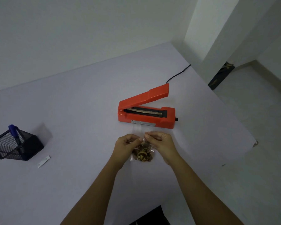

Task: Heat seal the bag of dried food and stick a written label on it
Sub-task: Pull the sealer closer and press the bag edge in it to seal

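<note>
A clear plastic bag of brown dried food (142,154) is held between both hands just above the table, its empty top part reaching toward the sealer. My left hand (126,147) pinches the bag's left side and my right hand (161,143) pinches its right side. Just beyond them stands the orange heat sealer (147,117) with its arm raised and the sealing strip exposed. A small white label (43,161) lies flat at the left. A blue pen (14,131) stands in a black mesh holder (16,146).
The sealer's black cord (177,74) runs back toward the wall. The table (79,103) ends close to the right of the sealer, with a chipped corner (255,143). A dark object (150,216) sits at the near edge.
</note>
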`<state>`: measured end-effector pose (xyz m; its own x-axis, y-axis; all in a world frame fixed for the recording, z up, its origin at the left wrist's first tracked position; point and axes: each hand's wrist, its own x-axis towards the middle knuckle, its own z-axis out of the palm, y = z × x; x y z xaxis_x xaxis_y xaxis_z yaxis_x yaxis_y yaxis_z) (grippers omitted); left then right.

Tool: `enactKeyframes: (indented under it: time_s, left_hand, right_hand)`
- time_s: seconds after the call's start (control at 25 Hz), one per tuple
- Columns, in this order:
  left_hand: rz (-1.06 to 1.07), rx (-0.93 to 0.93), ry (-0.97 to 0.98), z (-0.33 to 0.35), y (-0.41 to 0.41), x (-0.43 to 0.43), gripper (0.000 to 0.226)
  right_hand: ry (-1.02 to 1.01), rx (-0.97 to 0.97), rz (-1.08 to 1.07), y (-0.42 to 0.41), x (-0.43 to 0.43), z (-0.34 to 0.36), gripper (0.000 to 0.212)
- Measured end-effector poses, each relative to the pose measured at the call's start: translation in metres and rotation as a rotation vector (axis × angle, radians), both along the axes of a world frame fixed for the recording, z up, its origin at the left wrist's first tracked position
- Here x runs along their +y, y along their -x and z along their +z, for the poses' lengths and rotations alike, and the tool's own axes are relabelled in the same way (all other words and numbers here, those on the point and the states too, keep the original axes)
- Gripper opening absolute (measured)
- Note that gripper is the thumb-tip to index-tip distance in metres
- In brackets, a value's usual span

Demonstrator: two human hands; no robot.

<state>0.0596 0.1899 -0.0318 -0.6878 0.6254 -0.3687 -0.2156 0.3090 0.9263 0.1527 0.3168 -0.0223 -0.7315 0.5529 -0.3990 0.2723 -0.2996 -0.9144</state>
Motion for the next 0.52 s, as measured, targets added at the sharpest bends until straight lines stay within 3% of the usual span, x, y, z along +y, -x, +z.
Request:
enactKeyframes:
  time_s: [0.24,0.52]
  left_hand:
    - [0.016,-0.113,-0.113,0.010,0.001,0.005,0.012]
    - [0.016,-0.111,-0.076,0.012,-0.001,0.017,0.017]
  right_hand:
    - [0.032,0.038,-0.025,-0.003,0.009,0.004,0.013]
    - [0.034,0.008,-0.012,-0.001,0.008,0.008,0.011]
